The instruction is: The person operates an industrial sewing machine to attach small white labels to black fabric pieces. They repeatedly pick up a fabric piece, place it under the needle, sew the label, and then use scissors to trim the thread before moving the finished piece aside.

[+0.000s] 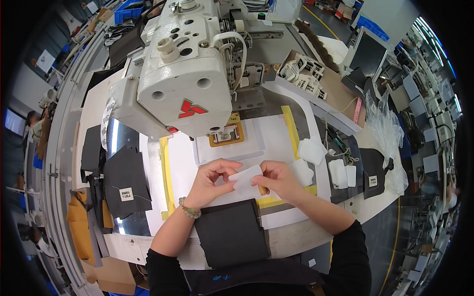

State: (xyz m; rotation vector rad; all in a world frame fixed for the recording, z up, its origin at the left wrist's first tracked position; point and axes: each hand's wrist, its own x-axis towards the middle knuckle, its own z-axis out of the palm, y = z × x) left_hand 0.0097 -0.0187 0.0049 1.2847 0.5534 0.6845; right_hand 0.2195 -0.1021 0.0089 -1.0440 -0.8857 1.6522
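Observation:
Between my two hands, above the white work surface of the sewing machine, is a small white sheet. My right hand pinches its right edge between thumb and fingers. At the sheet's left edge, my left hand has its thumb and curled fingers closed on it. A small tan-orange bit shows beneath my right fingers; what it is I cannot make out. Just in front of my hands lies a stack of black fabric pieces. Beyond them, the machine's head stands over an orange-framed clamp.
Black pieces with a sewn label lie at left, another labelled black piece at right. White sheets are piled right of my hands. A cardboard box holds labels. Clear plastic hangs at the right edge.

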